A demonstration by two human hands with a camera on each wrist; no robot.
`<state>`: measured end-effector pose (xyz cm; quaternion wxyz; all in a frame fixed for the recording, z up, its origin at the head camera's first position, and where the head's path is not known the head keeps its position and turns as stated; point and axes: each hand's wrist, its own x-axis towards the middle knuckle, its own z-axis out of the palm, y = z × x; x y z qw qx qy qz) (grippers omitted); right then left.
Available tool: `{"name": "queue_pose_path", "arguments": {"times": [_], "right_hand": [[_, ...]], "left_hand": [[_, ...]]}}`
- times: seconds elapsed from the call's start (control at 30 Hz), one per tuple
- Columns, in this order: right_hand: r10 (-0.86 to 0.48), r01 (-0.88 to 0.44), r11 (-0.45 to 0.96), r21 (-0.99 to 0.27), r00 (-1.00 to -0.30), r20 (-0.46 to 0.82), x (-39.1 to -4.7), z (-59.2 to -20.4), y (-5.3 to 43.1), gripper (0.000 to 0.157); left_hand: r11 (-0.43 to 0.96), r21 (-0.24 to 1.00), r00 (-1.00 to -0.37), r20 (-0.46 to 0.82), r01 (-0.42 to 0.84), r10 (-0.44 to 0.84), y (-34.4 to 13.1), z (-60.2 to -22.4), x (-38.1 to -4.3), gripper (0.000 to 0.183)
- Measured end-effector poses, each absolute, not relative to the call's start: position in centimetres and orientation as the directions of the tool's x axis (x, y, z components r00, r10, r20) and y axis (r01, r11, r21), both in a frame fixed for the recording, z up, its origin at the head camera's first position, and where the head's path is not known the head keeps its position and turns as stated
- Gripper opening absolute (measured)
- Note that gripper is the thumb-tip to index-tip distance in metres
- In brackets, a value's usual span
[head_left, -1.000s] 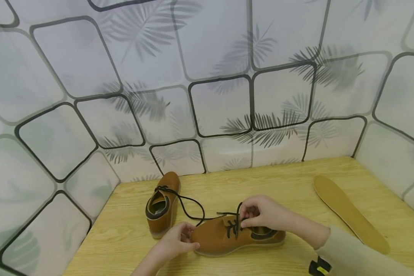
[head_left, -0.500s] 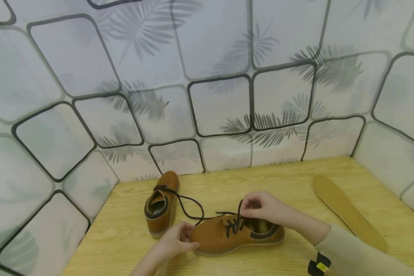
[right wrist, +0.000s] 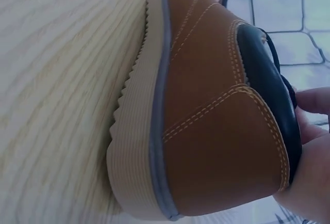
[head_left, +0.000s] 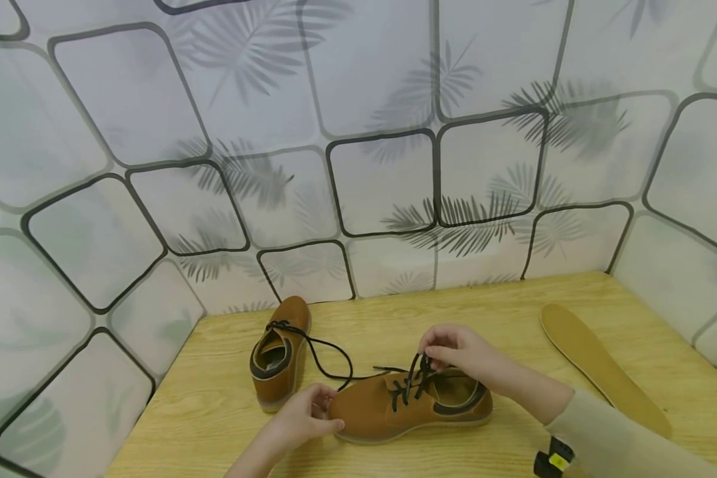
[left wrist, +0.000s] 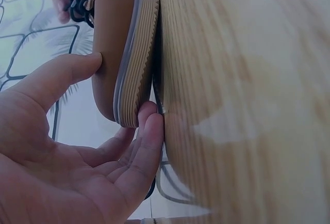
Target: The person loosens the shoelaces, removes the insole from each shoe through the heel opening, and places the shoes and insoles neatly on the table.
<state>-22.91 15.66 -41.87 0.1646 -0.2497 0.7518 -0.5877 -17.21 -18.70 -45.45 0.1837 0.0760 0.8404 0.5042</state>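
Because the nearer brown shoe (head_left: 367, 408) lies sole down with its long axis running across the person's front, toe to the left and heel to the right, each hand has its own end of it. At the toe, the left hand (head_left: 303, 413) holds the tip between thumb and fingers; the left wrist view shows the thumb on the upper and the fingers bent at the front edge of the sole. Over the middle, the right hand (head_left: 461, 350) appears to pinch a loop of the black lace (head_left: 410, 378) between thumb and fingertips, just above the lacing and beside the foot opening; the exact contact is partly hidden behind the fingers. From that pinch, the crossed lacing lies to the left and below, while the opening lies to the right and below, so the right hand is the nearer of the two to the lace, with the left well apart from it. The right forearm reaches in from the right, above the heel. On the same wooden surface (head_left: 448, 312), a second shoe (head_left: 299, 355) stands beyond the left hand, its toe pointing away, and a tan insole (head_left: 600, 368) lies right of the right hand, slanting towards the person.
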Motion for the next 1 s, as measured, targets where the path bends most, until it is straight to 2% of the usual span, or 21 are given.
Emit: {"name": "queue_pose_path", "arguments": {"times": [0.13,0.23,0.33,0.6,0.8,1.0], "right_hand": [[-0.586,-0.280,0.231,-0.932,-0.804,0.096,-22.65,-41.91,15.38,0.017],[-0.606,-0.370,0.276,-0.887,-0.784,0.138,-22.58,-42.11,15.41,0.010],[-0.626,-0.441,0.305,-0.844,-0.761,0.172,-22.54,-42.26,15.43,0.012],[-0.642,-0.494,0.320,-0.809,-0.741,0.198,-22.43,-42.43,15.26,0.005],[-0.632,-0.467,0.297,-0.833,-0.750,0.195,-22.29,-42.50,15.24,0.004],[-0.614,-0.353,0.210,-0.912,-0.773,0.158,-22.15,-42.23,15.30,0.010]], "left_hand": [[0.481,0.875,-0.921,-0.232,-0.056,0.313,-18.68,-45.38,-17.18,0.044],[0.481,0.875,-0.922,-0.233,-0.059,0.311,-18.63,-45.26,-17.13,0.044],[0.479,0.876,-0.922,-0.232,-0.059,0.311,-18.54,-45.25,-17.17,0.043],[0.483,0.873,-0.922,-0.232,-0.058,0.310,-18.50,-45.45,-17.27,0.043],[0.484,0.873,-0.920,-0.234,-0.057,0.314,-18.51,-45.47,-17.26,0.043],[0.485,0.873,-0.919,-0.238,-0.061,0.314,-18.50,-45.42,-17.25,0.043]]}}
